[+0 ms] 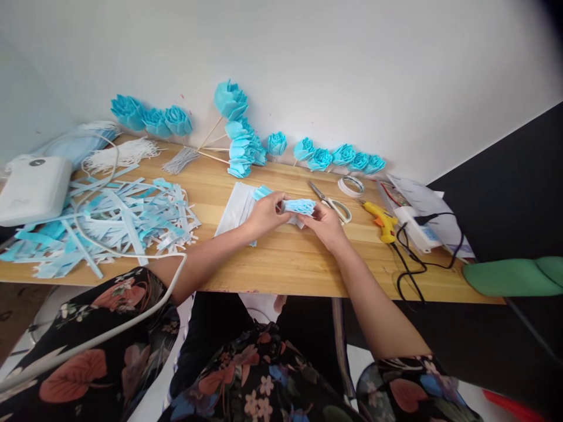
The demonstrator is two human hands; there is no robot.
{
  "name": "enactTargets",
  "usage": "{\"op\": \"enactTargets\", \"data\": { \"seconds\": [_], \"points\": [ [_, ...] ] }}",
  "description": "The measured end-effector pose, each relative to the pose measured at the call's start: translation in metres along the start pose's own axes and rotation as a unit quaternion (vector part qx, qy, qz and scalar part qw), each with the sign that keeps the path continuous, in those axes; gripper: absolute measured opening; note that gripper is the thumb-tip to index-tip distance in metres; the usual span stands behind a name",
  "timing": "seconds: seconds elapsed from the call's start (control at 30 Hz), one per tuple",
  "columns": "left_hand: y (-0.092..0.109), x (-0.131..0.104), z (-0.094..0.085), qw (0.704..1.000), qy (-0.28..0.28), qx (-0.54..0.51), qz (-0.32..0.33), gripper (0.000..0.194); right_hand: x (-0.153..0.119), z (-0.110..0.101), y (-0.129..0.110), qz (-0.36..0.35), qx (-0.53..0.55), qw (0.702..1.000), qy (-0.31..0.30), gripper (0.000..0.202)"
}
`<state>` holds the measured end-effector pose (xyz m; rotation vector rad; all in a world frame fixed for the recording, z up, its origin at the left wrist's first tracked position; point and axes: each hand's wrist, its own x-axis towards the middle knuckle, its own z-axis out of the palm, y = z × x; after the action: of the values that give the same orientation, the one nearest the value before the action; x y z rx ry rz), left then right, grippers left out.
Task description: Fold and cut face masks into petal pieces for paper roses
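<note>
Between my hands, a small stack of light blue fabric pieces [299, 206] is held just over the table, its layered edges facing up. My left hand [267, 212] pinches its left end, while my right hand [326, 224] grips the right end with thumb and fingers. Under and beside my left hand lie flat white pleated face masks [235, 208]. A bit of brighter blue fabric [263, 192] shows just behind that hand. Scissors with pale handles [338, 210] rest right behind my right hand. The stack's underside is mostly hidden by my fingers.
Blue fabric flowers [343, 155] line the wall, several on sticks. A heap of cut strips [127, 217] and a white device [37, 187] with a cable occupy the left. Tape [350, 186], a yellow glue gun [382, 221] and a power strip [417, 228] lie right.
</note>
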<state>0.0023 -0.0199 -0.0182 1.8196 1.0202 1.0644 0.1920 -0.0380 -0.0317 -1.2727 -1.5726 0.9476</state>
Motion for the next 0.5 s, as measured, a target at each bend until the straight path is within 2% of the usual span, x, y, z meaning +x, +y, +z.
{"op": "enactTargets", "data": {
  "seconds": [0.1, 0.37, 0.5],
  "points": [
    [0.0, -0.0013, 0.0005, 1.0, -0.011, 0.003, -0.017, 0.029, -0.0014, -0.0004, -0.0002, 0.0, -0.036, 0.999, -0.021, 0.028],
    [-0.0013, -0.0023, 0.0016, 1.0, -0.014, 0.0, -0.023, 0.049, -0.0015, -0.0007, -0.0024, -0.012, -0.033, 0.999, -0.019, 0.038],
    [-0.0012, -0.0035, 0.001, 1.0, -0.015, 0.002, -0.024, 0.061, -0.0006, -0.0007, -0.002, 0.011, -0.019, 1.0, -0.007, 0.03]
  ]
}}
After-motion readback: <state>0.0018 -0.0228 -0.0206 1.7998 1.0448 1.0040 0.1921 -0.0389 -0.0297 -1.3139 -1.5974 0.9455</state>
